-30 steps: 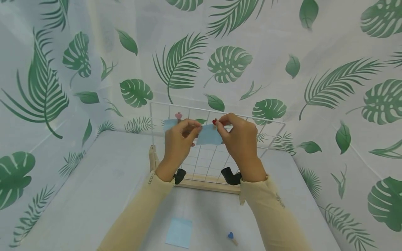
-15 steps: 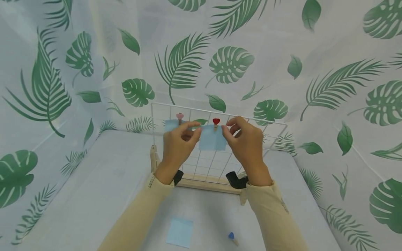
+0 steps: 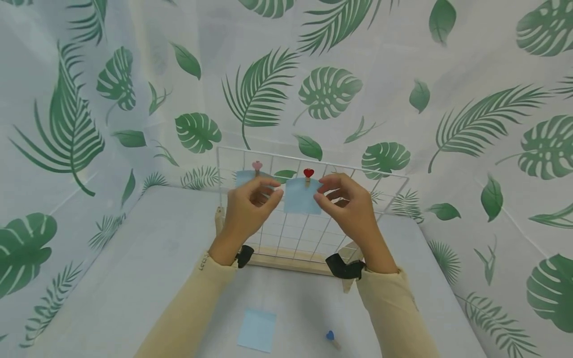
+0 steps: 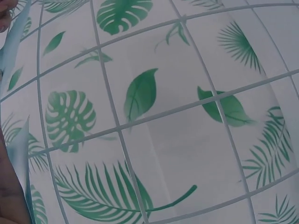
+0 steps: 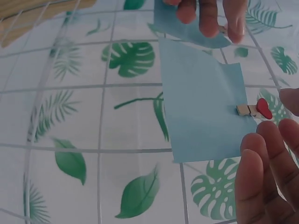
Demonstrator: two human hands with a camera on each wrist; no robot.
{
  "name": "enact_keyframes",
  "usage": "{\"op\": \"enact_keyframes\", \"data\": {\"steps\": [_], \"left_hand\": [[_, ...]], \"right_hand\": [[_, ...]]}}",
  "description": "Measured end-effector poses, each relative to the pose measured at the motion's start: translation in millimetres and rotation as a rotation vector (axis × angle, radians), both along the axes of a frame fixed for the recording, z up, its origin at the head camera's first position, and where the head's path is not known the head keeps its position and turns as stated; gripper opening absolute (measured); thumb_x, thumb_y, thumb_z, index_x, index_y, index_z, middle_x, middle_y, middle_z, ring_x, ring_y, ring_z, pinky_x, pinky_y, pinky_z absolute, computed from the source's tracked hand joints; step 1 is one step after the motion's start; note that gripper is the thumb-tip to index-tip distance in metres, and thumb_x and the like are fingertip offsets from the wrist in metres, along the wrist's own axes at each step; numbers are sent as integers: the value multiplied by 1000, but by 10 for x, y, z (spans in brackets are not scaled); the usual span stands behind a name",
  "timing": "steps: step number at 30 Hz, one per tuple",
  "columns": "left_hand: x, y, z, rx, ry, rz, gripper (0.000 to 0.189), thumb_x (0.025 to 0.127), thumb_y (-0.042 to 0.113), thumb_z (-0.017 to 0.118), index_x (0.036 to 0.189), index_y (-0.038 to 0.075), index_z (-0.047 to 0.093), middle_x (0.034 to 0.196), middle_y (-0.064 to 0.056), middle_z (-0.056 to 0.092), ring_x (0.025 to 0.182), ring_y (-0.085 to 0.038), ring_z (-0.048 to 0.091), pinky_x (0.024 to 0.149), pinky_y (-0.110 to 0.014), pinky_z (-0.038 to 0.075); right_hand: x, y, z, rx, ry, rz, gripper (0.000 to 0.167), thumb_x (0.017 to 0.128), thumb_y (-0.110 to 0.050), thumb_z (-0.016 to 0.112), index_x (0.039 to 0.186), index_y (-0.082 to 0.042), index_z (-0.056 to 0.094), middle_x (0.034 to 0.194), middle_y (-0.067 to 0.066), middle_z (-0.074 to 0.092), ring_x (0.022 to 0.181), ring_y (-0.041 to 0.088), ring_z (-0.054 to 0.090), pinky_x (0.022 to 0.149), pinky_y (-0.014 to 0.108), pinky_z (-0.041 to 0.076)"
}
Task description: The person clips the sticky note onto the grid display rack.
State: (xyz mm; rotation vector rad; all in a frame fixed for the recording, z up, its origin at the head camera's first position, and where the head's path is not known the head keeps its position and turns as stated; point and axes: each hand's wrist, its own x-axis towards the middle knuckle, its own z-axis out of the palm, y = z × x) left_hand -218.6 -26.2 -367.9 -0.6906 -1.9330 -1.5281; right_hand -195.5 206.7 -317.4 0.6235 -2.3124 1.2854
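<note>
A light blue paper square (image 3: 302,199) hangs on the white wire grid (image 3: 286,233), pinned near its top edge by a small wooden clothespin with a red heart (image 3: 308,173). My left hand (image 3: 251,201) is beside the paper's left edge, thumb and fingers bent loosely with nothing between them. At the right edge is my right hand (image 3: 351,201), fingertips close to the paper's upper corner; in the right wrist view its thumb stands apart from the fingers (image 5: 252,182). Partly behind my left hand, a second blue paper (image 3: 243,177) hangs from a pink-topped clothespin (image 3: 257,166).
The grid stands in a wooden base (image 3: 286,264). On the white tabletop (image 3: 112,278) in front lie another blue paper square (image 3: 257,330) and a blue-heart clothespin (image 3: 332,338). A leaf-printed sheet (image 3: 394,59) surrounds the table. Black wrist fittings (image 3: 343,267) show at both cuffs.
My right hand has let go of the red-heart clothespin and moved right to the paper's edge. My left hand has drawn slightly left, off the paper. The paper now hangs lower and flatter.
</note>
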Motion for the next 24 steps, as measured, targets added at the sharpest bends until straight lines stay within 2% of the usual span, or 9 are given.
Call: {"op": "enact_keyframes", "data": {"steps": [5,10,18,24], "left_hand": [[42,-17,-1,15,-25,-51,18,97,7,79,113,0,76,92,-14,78,76,-28,76,71,-30,64],[100,-33,-4,41,-73,-84,22,96,6,80,116,0,75,95,-14,78,81,-28,76,74,-26,63],[199,-58,-26,48,-163,-155,30,95,4,81,123,-2,73,101,-15,78,88,-28,76,78,-26,62],[230,-58,-89,46,-193,-164,29,96,6,80,124,0,73,102,-15,78,89,-28,76,78,-27,63]], "right_hand": [[45,52,-9,-93,-99,55,28,96,6,75,123,9,68,107,23,73,88,6,70,78,17,59],[64,104,-55,-106,-148,91,32,96,7,74,126,10,65,110,26,72,91,8,70,82,19,59],[116,155,-143,-114,-166,117,32,97,6,72,128,10,64,110,28,72,94,7,70,85,19,59],[159,195,-215,-111,-175,121,34,96,8,73,128,9,64,109,27,72,93,8,70,84,19,59]]}}
